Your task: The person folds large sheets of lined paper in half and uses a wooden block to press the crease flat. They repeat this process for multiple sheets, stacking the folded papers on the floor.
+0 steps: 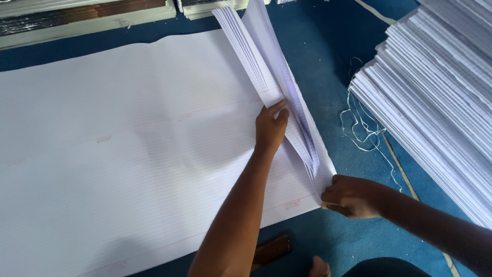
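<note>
Paper sheet (113, 154), ruled and very large, lies flat on blue cloth (328, 66) and fills most of the view. Stack (441, 102) of folded ruled sheets rises at the right, well apart from the hands. Flap (266, 56), the sheet's right edge, stands lifted and folded over along a crease. Left hand (270, 127) presses that flap near its middle, fingers closed on the paper. Right hand (353, 196) pinches the sheet's near right corner. Loose white thread (366, 133) lies between sheet and stack.
</note>
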